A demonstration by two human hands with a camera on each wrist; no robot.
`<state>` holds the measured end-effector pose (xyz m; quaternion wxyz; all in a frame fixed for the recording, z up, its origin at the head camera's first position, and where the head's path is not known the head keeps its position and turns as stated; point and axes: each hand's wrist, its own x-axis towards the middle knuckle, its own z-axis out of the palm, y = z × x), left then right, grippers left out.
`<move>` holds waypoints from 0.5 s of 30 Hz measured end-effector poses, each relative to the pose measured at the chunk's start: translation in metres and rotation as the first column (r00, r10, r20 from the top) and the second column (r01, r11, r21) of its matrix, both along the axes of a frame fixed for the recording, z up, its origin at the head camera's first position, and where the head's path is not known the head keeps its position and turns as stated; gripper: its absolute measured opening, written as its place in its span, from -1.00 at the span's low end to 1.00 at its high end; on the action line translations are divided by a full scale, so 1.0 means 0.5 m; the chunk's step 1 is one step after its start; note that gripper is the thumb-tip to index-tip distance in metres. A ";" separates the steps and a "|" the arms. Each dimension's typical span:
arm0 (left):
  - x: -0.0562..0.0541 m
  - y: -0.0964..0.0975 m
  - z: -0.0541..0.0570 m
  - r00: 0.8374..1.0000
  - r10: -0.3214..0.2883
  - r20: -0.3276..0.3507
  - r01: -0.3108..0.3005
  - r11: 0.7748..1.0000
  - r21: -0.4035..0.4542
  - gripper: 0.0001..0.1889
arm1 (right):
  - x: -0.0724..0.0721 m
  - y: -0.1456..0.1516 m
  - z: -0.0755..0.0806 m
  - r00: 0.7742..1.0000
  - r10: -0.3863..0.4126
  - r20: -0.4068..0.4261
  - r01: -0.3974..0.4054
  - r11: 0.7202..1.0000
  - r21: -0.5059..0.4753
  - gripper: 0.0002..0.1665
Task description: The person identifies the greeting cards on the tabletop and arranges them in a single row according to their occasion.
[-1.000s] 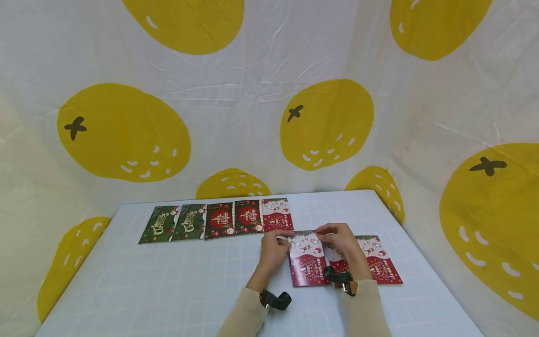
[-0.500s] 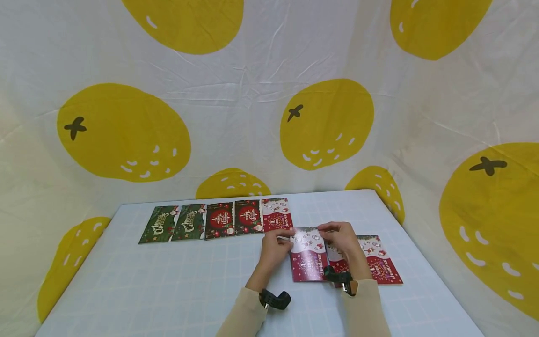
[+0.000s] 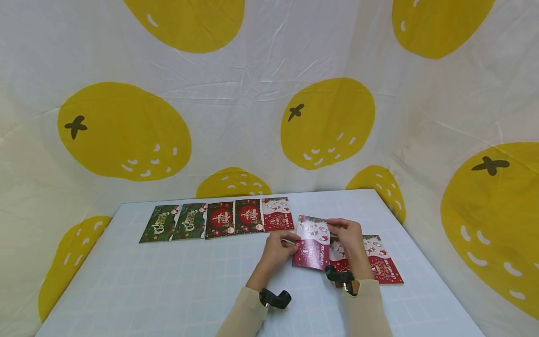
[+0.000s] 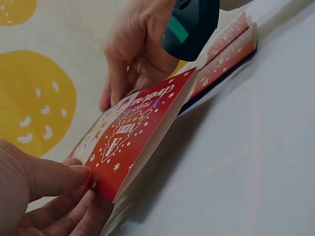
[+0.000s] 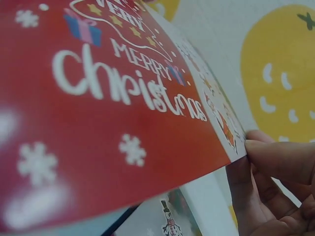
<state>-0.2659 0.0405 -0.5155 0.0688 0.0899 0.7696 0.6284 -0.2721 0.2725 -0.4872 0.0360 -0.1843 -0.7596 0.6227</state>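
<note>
A pale, creased cloth (image 3: 248,70) hangs behind the far edge of the desk (image 3: 177,290) and along both sides, printed with large yellow fruits (image 3: 124,145), one showing behind the far right corner. The desk's pale blue top bears faint grid lines under soft light.

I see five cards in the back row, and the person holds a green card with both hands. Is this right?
Not quite: the held card is red and white, not green, as the head view shows. The left hand and right hand do both hold it, and the back row has five cards.
</note>
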 end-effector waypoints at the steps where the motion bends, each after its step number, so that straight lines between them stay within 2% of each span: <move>1: 0.000 0.000 0.001 1.000 -0.005 0.004 0.005 1.000 -0.008 -0.75 | 0.000 0.000 0.000 1.000 -0.006 -0.005 0.006 1.000 -0.005 -0.70; 8: 0.000 -0.001 0.002 1.000 -0.015 0.018 0.016 1.000 -0.023 -0.75 | -0.001 0.001 -0.002 0.999 -0.031 -0.023 0.031 0.999 -0.006 -0.70; 15: -0.004 -0.004 -0.002 0.999 0.038 -0.008 -0.038 0.999 0.003 -0.70 | -0.002 -0.004 -0.004 1.000 -0.003 -0.010 0.003 1.000 -0.027 -0.68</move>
